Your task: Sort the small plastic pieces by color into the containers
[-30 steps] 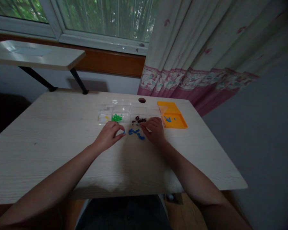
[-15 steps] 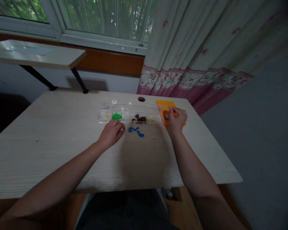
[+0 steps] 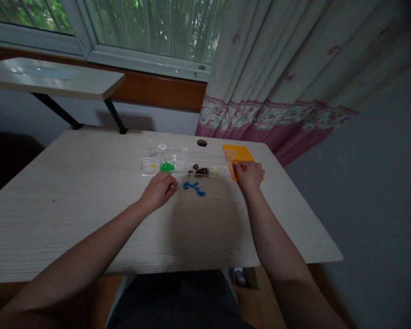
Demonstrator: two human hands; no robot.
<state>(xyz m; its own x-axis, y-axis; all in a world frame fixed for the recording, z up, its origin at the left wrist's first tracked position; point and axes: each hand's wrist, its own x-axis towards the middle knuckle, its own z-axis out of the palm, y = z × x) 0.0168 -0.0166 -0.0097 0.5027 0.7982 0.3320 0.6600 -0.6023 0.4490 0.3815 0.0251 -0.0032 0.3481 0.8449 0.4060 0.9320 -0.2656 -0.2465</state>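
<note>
My left hand (image 3: 159,189) rests on the table, its fingertips pinched by a speck of blue; I cannot make out what they hold. Just to its right lie several loose small blue pieces (image 3: 195,186). My right hand (image 3: 250,176) reaches down into an orange case (image 3: 239,151), fingers closed, their tips partly hidden against it. Behind my left hand, small green pieces (image 3: 167,166) fill part of a clear compartment box (image 3: 185,154). Dark brown pieces (image 3: 201,171), cream pieces (image 3: 214,170) and a few yellow ones (image 3: 153,166) sit in its other compartments.
The pale wooden table (image 3: 123,237) has a round cable hole (image 3: 202,143) near its back edge. A raised shelf (image 3: 71,80) on black legs stands at the back left. Curtains (image 3: 260,91) hang behind the right side, beside a window (image 3: 150,32).
My right hand has lowered from above the orange case to its inner front part, and more of the case's back shows. My left hand has stayed almost still by the blue pieces.
</note>
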